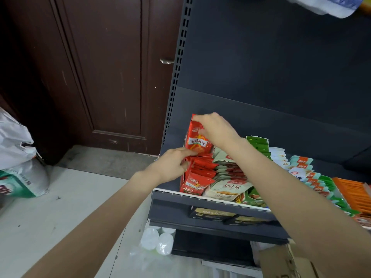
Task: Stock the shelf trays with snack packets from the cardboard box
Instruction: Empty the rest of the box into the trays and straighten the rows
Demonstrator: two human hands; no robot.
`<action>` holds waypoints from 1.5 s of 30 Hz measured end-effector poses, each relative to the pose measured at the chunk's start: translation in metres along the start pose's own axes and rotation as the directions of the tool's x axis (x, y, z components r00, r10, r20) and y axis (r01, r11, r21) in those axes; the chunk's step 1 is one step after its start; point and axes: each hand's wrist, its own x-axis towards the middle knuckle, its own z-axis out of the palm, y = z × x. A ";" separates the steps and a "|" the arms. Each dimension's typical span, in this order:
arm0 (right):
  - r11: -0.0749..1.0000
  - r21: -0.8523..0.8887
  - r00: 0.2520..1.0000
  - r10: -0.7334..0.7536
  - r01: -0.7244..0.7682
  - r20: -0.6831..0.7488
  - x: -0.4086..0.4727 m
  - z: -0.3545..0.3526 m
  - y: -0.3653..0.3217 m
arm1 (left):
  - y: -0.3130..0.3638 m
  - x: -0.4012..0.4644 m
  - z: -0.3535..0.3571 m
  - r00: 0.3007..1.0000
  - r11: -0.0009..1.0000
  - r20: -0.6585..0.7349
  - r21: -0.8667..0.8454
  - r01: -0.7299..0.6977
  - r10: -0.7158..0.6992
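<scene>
Both forearms fill the bottom of my view, reaching up to the shelf. My right hand (215, 128) pinches the top of a red snack packet (197, 141), held upright at the back of the leftmost row. My left hand (172, 163) has its fingers pushed in among the red packets (197, 173) already standing in that tray, its fingertips touching the held packet's lower edge; I judge it is parting or steadying them, though I cannot tell whether it grips one. Beside this row, the pale mushroom packets (226, 187) and further green, white and orange rows look well filled. The cardboard box (281, 261) sits low right, its contents hidden, so I cannot say how much remains. I judge stocking well advanced.
</scene>
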 end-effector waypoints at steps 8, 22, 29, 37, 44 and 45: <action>0.992 -0.090 0.967 0.105 -0.087 0.232 -0.017 0.012 0.000 | 0.001 -0.005 0.002 0.999 0.999 -0.005 -0.011 0.045 -0.045; 0.834 0.514 0.979 0.184 -0.202 0.087 -0.038 0.026 0.015 | 0.015 -0.018 0.009 0.959 0.913 -0.062 -0.329 0.241 -0.275; 0.907 0.418 0.987 0.106 -0.045 -0.122 -0.135 0.046 -0.022 | 0.009 -0.031 0.026 0.933 0.749 0.102 -0.570 0.339 -0.345; 0.983 0.171 0.984 0.044 -0.074 0.175 -0.141 0.112 -0.033 | -0.014 -0.031 0.057 0.891 0.808 0.211 -0.377 0.454 -0.402; 0.985 0.150 0.985 0.066 -0.090 0.160 -0.128 0.119 -0.032 | -0.022 -0.024 0.067 0.882 0.802 0.183 -0.367 0.471 -0.434; 0.982 0.163 0.982 0.066 -0.095 0.175 -0.125 0.119 -0.030 | -0.022 -0.022 0.067 0.884 0.807 0.178 -0.361 0.467 -0.431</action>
